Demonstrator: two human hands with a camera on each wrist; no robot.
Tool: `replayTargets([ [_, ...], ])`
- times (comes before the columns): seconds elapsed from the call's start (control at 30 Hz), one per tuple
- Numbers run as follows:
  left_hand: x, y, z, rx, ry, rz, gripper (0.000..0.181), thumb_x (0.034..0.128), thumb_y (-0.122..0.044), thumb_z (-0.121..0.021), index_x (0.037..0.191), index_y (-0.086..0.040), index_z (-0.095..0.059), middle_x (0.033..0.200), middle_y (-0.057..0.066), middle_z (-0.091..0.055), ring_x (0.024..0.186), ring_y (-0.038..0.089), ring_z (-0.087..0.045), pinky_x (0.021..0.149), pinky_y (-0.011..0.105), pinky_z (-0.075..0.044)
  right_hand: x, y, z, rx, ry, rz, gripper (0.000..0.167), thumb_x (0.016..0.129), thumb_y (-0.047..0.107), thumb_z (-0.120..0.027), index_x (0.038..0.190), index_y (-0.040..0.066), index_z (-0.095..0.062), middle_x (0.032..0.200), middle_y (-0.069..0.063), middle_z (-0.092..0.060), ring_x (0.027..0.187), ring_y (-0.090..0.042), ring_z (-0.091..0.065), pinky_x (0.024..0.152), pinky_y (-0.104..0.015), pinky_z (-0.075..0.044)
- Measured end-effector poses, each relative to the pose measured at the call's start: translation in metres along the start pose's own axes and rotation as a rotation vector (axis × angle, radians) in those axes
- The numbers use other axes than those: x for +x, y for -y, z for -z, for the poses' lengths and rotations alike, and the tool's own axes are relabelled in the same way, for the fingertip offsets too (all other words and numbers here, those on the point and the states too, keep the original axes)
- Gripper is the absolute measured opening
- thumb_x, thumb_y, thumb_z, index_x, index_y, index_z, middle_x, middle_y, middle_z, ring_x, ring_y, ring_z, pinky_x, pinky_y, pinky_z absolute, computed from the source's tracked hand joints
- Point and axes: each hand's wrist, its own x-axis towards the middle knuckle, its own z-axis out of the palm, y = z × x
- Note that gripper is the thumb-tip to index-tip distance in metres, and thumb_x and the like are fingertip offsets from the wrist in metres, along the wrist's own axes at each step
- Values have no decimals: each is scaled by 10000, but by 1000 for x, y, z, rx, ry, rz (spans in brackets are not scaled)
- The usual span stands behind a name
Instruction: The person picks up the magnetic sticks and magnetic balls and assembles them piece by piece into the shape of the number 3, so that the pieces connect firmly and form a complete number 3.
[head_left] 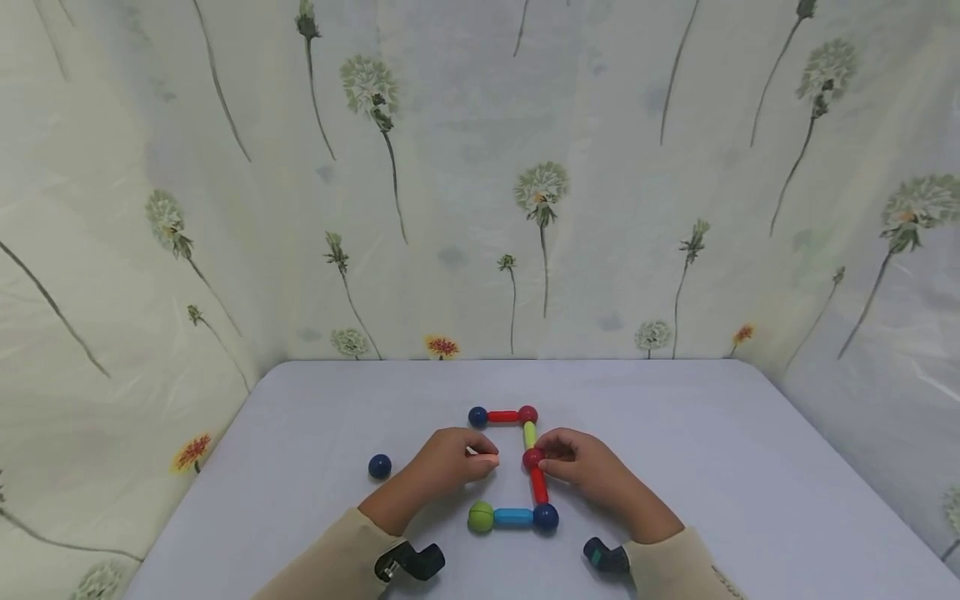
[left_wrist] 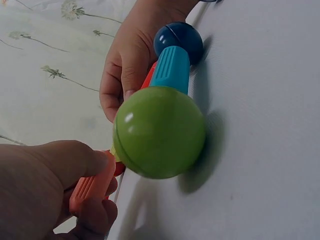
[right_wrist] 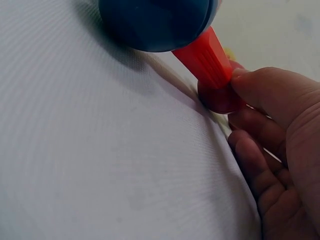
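Observation:
My left hand (head_left: 457,458) pinches an orange ribbed rod (left_wrist: 92,189) between thumb and fingers, clear of the joined pieces; in the head view the fingers mostly hide it. With thumb and fingertips my right hand (head_left: 588,467) holds the middle red ball (head_left: 533,458) of a chain on the table. From that ball a yellow-green rod (head_left: 530,434) runs back to another red ball (head_left: 528,414), then a red rod (head_left: 503,416) and a dark blue ball (head_left: 477,417). Toward me, another red rod (head_left: 539,486) leads to a blue ball (head_left: 546,517), a light blue rod (head_left: 513,518) and a green ball (head_left: 481,517).
A loose dark blue ball (head_left: 379,467) lies left of my left hand. The white table (head_left: 315,408) meets a flower-printed curtain (head_left: 465,208) at its back and sides. Black wrist camera mounts (head_left: 408,561) jut from both sleeves near the tabletop.

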Motion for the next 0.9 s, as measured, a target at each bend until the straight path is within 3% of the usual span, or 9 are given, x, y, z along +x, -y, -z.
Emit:
replayTargets([
  [0.23, 11, -4, -5, -7, -7, 4, 155, 953, -340, -782, 1076, -246, -788, 968, -104, -689, 865, 133, -611, 719, 285, -561, 3, 1, 1, -23, -11, 10, 245, 929, 222, -802, 1162, 220, -725, 1086, 69, -729, 1042, -143, -658, 985, -430, -570],
  [0.5, 17, 3, -17, 15, 12, -17, 150, 943, -350, -792, 1072, -275, -811, 981, -165, -716, 942, 97, -595, 855, 333, -547, 0, -6, -3, -7, -5, -19, 251, 918, 232, -811, 1155, 221, -729, 1069, 66, -726, 1010, -131, -666, 971, -420, -576],
  [0.9, 18, 3, -19, -22, 17, -62, 204, 948, -384, -780, 1123, -280, -790, 967, -166, -693, 890, 105, -596, 810, 296, -538, 0, 0, 0, -12, 6, 8, 227, 933, 215, -796, 1148, 217, -726, 1071, 68, -730, 1025, -138, -671, 972, -429, -572],
])
